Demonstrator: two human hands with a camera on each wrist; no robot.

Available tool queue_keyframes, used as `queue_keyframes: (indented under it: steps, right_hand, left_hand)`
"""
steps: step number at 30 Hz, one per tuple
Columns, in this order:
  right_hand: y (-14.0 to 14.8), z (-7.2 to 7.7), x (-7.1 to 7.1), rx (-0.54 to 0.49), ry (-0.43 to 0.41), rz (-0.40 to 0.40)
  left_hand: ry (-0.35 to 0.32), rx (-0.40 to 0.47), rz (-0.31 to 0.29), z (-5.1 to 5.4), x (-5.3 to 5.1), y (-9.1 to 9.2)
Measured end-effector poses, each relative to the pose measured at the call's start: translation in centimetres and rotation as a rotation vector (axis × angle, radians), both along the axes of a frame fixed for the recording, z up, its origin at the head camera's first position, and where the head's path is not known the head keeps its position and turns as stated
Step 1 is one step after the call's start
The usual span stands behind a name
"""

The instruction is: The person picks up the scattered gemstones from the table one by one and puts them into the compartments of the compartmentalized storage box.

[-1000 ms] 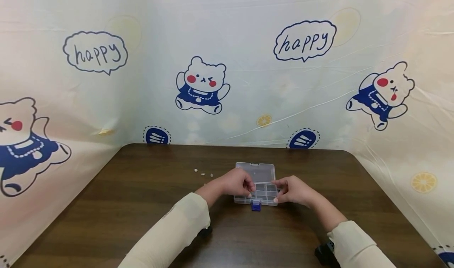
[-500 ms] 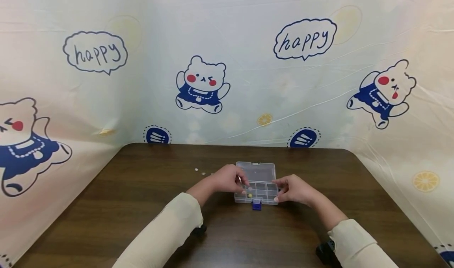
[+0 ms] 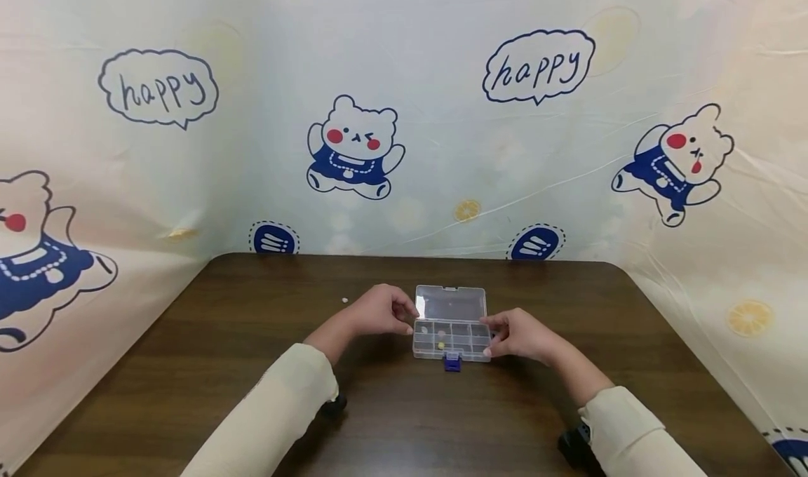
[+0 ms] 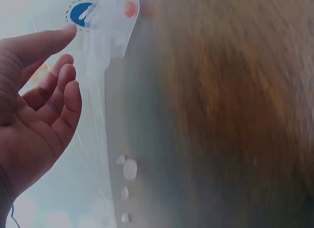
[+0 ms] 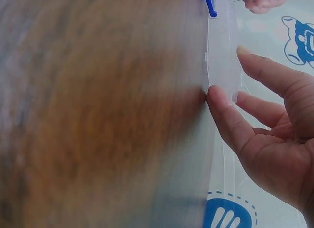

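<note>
A clear plastic compartment box (image 3: 470,341) lies on the table with its lid (image 3: 451,303) raised at the back and a blue latch (image 3: 452,362) at the front. A small yellow piece (image 3: 441,346) and a few whitish ones sit in its left compartments. My right hand (image 3: 524,334) grips the box's right end between thumb and fingers; the right wrist view shows the thumb against the clear wall (image 5: 223,51). By the left end, my left hand (image 3: 379,310) is loosely bent, with thumb and fingers apart and nothing visible between them in the left wrist view.
In the left wrist view, several small whitish pieces (image 4: 130,169) lie on the table. One white piece (image 3: 344,300) shows behind my left wrist in the head view. A printed cloth (image 3: 404,56) hangs around the brown table (image 3: 404,421).
My left hand has moved left from above the compartments to beside the box's left end. The yellow piece has come into view in the box. My right hand keeps its grip.
</note>
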State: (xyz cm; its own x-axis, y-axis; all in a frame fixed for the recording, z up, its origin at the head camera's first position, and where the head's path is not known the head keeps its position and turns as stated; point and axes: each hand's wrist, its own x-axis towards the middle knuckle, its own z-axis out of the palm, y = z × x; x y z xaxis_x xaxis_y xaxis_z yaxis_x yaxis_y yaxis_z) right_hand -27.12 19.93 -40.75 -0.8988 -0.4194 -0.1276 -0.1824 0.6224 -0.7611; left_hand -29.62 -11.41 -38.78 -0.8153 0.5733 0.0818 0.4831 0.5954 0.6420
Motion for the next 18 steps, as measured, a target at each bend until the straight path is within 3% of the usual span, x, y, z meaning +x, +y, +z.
queue_keyframes:
  steps: [3, 10, 18]
  right_hand:
    - [0.0, 0.1, -0.2, -0.003, 0.004, 0.004]
    - [0.0, 0.0, -0.2, 0.004, -0.002, -0.005]
    - [-0.1, 0.0, 0.0, 0.005, -0.005, -0.009]
  left_hand:
    - [0.002, 0.000, 0.027, 0.3, -0.3, -0.8]
    - [-0.076, 0.042, 0.128, 0.4, -0.3, -2.6]
    - [-0.092, 0.058, 0.183, 0.0, -0.5, -4.2]
